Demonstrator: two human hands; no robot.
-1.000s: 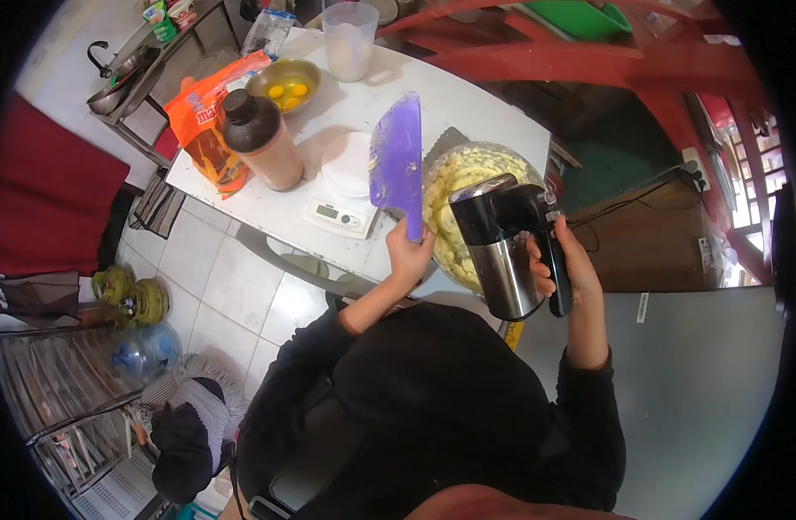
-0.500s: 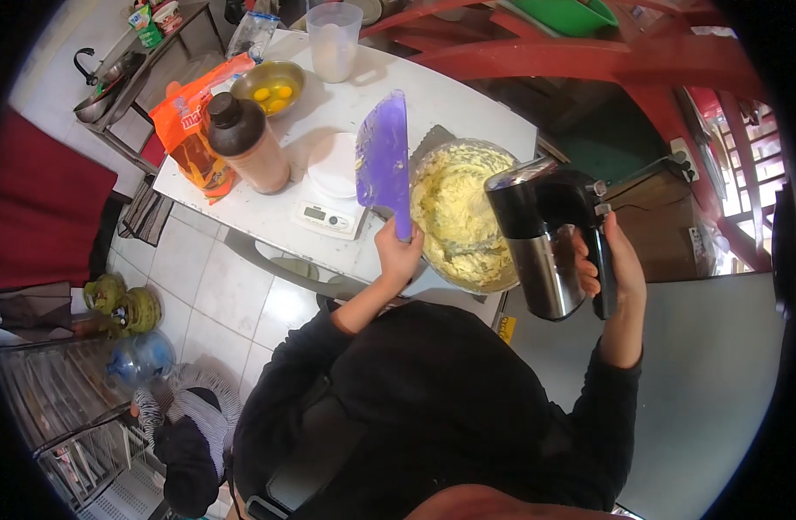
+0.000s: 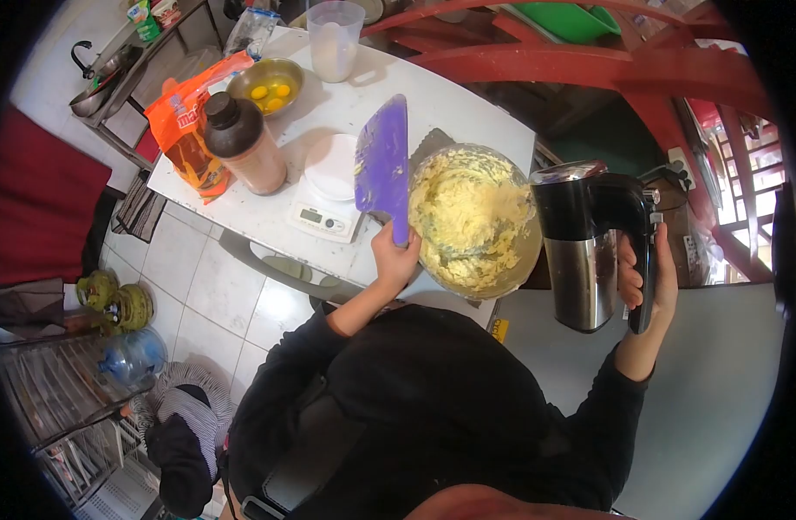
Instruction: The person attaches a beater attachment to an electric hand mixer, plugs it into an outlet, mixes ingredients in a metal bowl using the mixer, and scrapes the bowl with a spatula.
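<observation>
My left hand [image 3: 394, 262] is closed round the handle of a purple spatula [image 3: 383, 165], its wide blade pointing up and smeared with pale batter. In my right hand [image 3: 662, 282] is a black and silver hand mixer [image 3: 583, 260], gripped by its handle. The mixer is at the right side of a metal mixing bowl [image 3: 534, 260]; its beaters are not plainly visible. Fluffy yellow batter [image 3: 467, 212] coats the inside of the bowl, which is at the table's right end. Left of the spatula stands a white kitchen scale [image 3: 326, 222] with a round white platform.
On the white table [image 3: 433, 95] are a brown-capped bottle [image 3: 246, 147], an orange packet [image 3: 185, 130], a bowl of egg yolks [image 3: 296, 85] and a plastic jug [image 3: 336, 43]. Red wooden railing [image 3: 537, 65] runs behind. Another person [image 3: 185, 433] is low at the left.
My right hand has moved the mixer to the right, so more of the batter shows. The bowl appears shifted slightly right and turned. My left hand and the spatula have barely moved.
</observation>
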